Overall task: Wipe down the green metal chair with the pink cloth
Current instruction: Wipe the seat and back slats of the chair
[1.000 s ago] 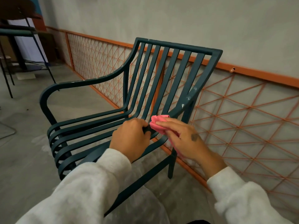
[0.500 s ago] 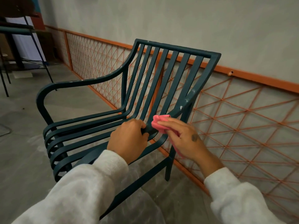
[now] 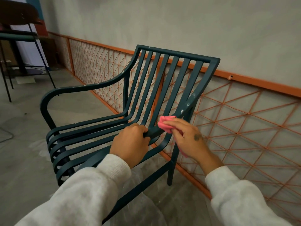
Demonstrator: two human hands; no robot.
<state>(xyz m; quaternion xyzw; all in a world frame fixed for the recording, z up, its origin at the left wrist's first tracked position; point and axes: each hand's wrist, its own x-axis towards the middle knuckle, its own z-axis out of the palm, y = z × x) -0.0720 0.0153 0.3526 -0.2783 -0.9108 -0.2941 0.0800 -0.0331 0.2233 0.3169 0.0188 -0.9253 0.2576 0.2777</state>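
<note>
A dark green metal chair (image 3: 172, 75) with slatted back and seat stands on the floor beside the wall. My left hand (image 3: 130, 142) grips its near armrest just in front of the backrest. My right hand (image 3: 187, 137) presses a bunched pink cloth (image 3: 164, 123) onto the same armrest where it rises into the back frame. White specks mark the frame just above the cloth. My sleeves hide the armrest's front part.
An orange wire lattice panel (image 3: 236, 124) runs along the grey wall right behind the chair. A dark table with thin metal legs (image 3: 19, 36) stands at the far left. Grey concrete floor (image 3: 24, 152) lies to the left of the chair.
Both hands stay at the same spot on the armrest; the view has shifted slightly. The cloth has barely moved.
</note>
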